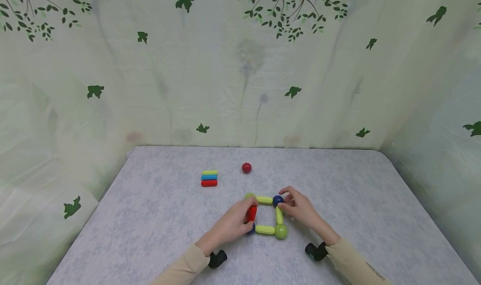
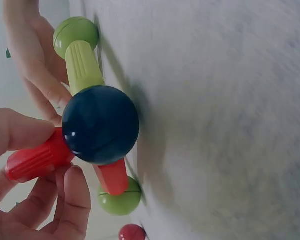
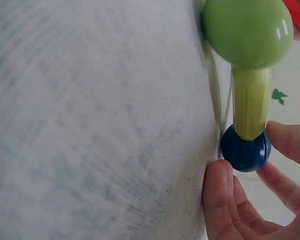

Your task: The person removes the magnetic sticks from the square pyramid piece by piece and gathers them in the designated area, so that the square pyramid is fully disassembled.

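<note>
A square of rods and balls lies on the table. My left hand [image 1: 232,223] pinches a red rod [image 2: 37,159] between thumb and fingers. In the left wrist view that rod stands up from the near-left blue ball [image 2: 101,125], its end against it. A second red rod [image 2: 113,179] runs from this ball to the far green ball [image 2: 120,197]. Yellow-green rods [image 1: 265,230] form the other sides, with a larger-looking green ball [image 1: 281,231] at the near-right corner. My right hand [image 1: 302,209] holds the far-right blue ball [image 3: 244,152] between its fingertips.
Farther back lie a loose red ball [image 1: 246,168] and a row of rods: yellow-green [image 1: 209,172], blue [image 1: 209,177] and red [image 1: 209,183]. A leaf-printed curtain [image 1: 225,67] stands behind the grey table [image 1: 158,218]. Dark wrist cameras [image 1: 218,259] sit below both hands.
</note>
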`<state>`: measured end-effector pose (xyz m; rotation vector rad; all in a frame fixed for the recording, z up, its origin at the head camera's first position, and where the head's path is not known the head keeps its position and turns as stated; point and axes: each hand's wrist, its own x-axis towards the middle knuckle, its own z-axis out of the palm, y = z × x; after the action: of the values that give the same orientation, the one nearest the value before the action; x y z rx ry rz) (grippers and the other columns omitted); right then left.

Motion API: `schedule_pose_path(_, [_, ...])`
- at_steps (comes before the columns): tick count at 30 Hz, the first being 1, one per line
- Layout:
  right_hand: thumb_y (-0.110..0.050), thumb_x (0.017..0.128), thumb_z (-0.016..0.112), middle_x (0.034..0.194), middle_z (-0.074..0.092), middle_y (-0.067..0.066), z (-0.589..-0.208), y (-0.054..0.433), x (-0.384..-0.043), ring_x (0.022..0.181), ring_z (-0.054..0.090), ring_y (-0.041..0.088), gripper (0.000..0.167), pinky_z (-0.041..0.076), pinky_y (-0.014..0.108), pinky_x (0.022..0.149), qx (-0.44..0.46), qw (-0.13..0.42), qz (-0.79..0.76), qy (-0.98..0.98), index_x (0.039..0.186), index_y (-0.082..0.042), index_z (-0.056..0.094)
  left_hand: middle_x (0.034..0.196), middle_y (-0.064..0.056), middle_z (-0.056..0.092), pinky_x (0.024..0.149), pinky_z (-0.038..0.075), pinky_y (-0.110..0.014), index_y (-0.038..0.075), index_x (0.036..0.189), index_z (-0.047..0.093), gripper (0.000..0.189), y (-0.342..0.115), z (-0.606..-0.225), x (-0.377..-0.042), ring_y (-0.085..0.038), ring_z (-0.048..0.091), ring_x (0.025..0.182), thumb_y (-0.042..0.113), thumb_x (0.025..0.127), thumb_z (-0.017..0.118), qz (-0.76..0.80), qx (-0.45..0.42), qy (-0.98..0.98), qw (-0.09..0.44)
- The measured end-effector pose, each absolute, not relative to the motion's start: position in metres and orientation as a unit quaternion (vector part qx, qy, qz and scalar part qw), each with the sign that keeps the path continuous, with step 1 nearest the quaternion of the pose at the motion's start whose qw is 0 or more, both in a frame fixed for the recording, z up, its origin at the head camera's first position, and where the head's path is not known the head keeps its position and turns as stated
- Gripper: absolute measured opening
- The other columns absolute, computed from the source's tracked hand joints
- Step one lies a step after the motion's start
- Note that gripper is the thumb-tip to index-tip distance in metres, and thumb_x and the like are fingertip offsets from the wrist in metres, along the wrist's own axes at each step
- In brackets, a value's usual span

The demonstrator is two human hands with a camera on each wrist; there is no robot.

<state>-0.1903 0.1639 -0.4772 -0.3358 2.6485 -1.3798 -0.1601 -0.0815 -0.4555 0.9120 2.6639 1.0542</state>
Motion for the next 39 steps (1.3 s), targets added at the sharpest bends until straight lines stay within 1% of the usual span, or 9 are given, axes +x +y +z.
schedule_pose_path(4, [-0.012,0.090,0.066,0.092,0.056,0.008,-0.477,0.162,-0.193,0.064,0.054,0.016,0.029,0.049,0.030,0.053,-0.122,0.076,-0.449,0.882,0.117,-0.006,0.056,0.105,0.000,0.054,0.079,0.047,-0.027,0.010,0.121,0.049,0.037,-0.087,-0.457,-0.159,-0.013,0.049,0.089,0.006,0.089,0.067,0.329,0.319,0.888,0.041])
schedule_pose_path(9, [-0.012,0.090,0.067,0.094,0.056,0.008,-0.477,0.162,-0.193,0.064,0.054,0.016,0.027,0.048,0.030,0.053,-0.120,0.080,-0.442,0.885,0.114,-0.009,0.056,0.108,-0.004,0.056,0.077,0.049,-0.025,0.007,0.123,0.048,0.041,-0.088,-0.457,-0.158,-0.011,0.052,0.087,0.006,0.087,0.069,0.313,0.326,0.892,0.018])
schedule_pose_path(12, [-0.012,0.090,0.067,0.095,0.056,0.008,-0.477,0.163,-0.192,0.064,0.054,0.016,0.026,0.047,0.030,0.053,-0.125,0.080,-0.438,0.886,0.114,-0.010,0.056,0.104,-0.003,0.055,0.072,0.049,-0.023,0.005,0.120,0.045,0.041,-0.087,-0.456,-0.158,-0.011,0.053,0.084,0.003,0.086,0.069,0.315,0.325,0.892,0.012])
schedule_pose_path(16, [-0.012,0.090,0.066,0.095,0.056,0.007,-0.478,0.164,-0.193,0.064,0.053,0.016,0.026,0.047,0.030,0.053,-0.129,0.082,-0.438,0.886,0.115,-0.010,0.056,0.093,0.000,0.054,0.066,0.048,-0.020,0.008,0.112,0.043,0.037,-0.087,-0.454,-0.158,-0.011,0.053,0.079,0.003,0.086,0.069,0.314,0.318,0.894,0.006])
schedule_pose_path(21, [-0.012,0.091,0.066,0.096,0.055,0.008,-0.477,0.164,-0.193,0.064,0.053,0.016,0.026,0.047,0.031,0.053,-0.131,0.082,-0.442,0.883,0.115,-0.010,0.056,0.096,-0.001,0.057,0.070,0.049,-0.022,0.011,0.110,0.048,0.034,-0.094,-0.454,-0.162,-0.012,0.055,0.083,0.004,0.086,0.070,0.318,0.302,0.899,-0.013])
schedule_pose_path(26, [-0.013,0.091,0.066,0.097,0.055,0.009,-0.478,0.164,-0.192,0.063,0.053,0.014,0.026,0.048,0.031,0.053,-0.136,0.081,-0.441,0.884,0.115,-0.011,0.056,0.099,0.004,0.059,0.075,0.050,-0.026,0.014,0.109,0.056,0.029,-0.113,-0.455,-0.173,-0.012,0.053,0.086,0.002,0.085,0.069,0.352,0.278,0.894,-0.017])
schedule_pose_path(29, [-0.014,0.091,0.066,0.097,0.056,0.008,-0.479,0.164,-0.193,0.064,0.053,0.016,0.027,0.047,0.031,0.054,-0.134,0.081,-0.443,0.883,0.116,-0.010,0.056,0.099,0.006,0.060,0.074,0.049,-0.028,0.014,0.107,0.059,0.030,-0.127,-0.458,-0.184,-0.011,0.053,0.085,-0.002,0.083,0.070,0.366,0.259,0.893,-0.035])
schedule_pose_path(34, [-0.014,0.091,0.066,0.097,0.056,0.008,-0.480,0.165,-0.193,0.065,0.053,0.016,0.027,0.048,0.031,0.054,-0.132,0.082,-0.445,0.882,0.116,-0.010,0.056,0.098,0.002,0.060,0.074,0.050,-0.031,0.010,0.102,0.062,0.031,-0.151,-0.464,-0.201,-0.014,0.054,0.086,-0.008,0.080,0.071,0.362,0.227,0.901,-0.077])
schedule_pose_path(39, [-0.013,0.091,0.066,0.097,0.056,0.008,-0.480,0.164,-0.193,0.064,0.053,0.016,0.027,0.048,0.031,0.054,-0.133,0.082,-0.448,0.880,0.116,-0.010,0.056,0.101,-0.003,0.060,0.076,0.049,-0.034,0.008,0.102,0.064,0.027,-0.170,-0.465,-0.213,-0.019,0.054,0.089,-0.008,0.081,0.069,0.348,0.176,0.918,-0.074])
